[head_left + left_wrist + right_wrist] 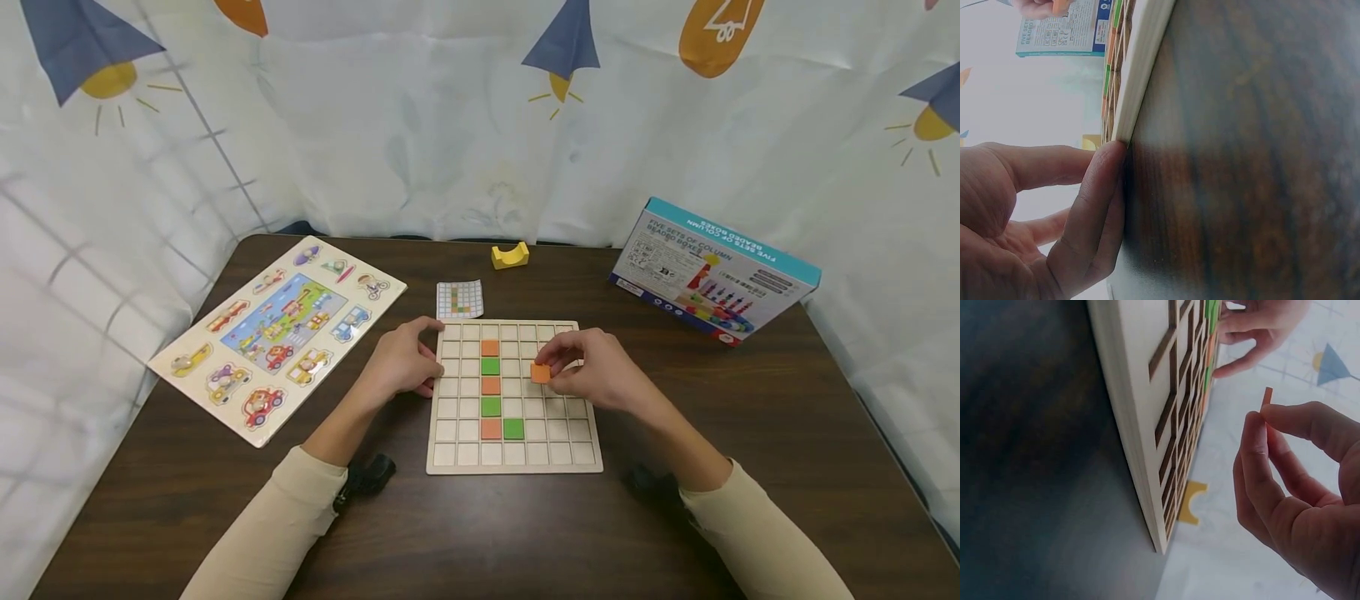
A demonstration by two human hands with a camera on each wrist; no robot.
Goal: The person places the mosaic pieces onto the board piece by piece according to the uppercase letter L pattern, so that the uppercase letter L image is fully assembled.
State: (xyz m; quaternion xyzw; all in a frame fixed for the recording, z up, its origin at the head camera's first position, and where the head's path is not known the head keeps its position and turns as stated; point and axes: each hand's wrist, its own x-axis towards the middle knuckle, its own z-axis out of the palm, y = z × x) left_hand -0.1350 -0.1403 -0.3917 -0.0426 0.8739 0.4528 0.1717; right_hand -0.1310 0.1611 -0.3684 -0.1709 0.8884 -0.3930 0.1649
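Observation:
A square wooden grid board [555, 454] lies on the table in front of me. Orange and green tiles alternate down its third column, from an orange tile [490, 347] near the top, and one green tile [513, 429] sits beside the lowest. My right hand [603, 367] pinches a loose orange tile [540, 373] between thumb and fingers; the right wrist view shows this tile [1267, 395] edge-on, raised off the board. At the board's left edge rests my left hand [401, 360], its fingertips touching the side in the left wrist view.
A small pattern card [460, 310] lies just beyond the board. Behind it stands a yellow arch block [510, 257]. A vehicle picture puzzle [225, 342] is at the left, and a beaded-toy box [712, 275] stands at the back right. A printed curtain [450, 125] hangs behind the table.

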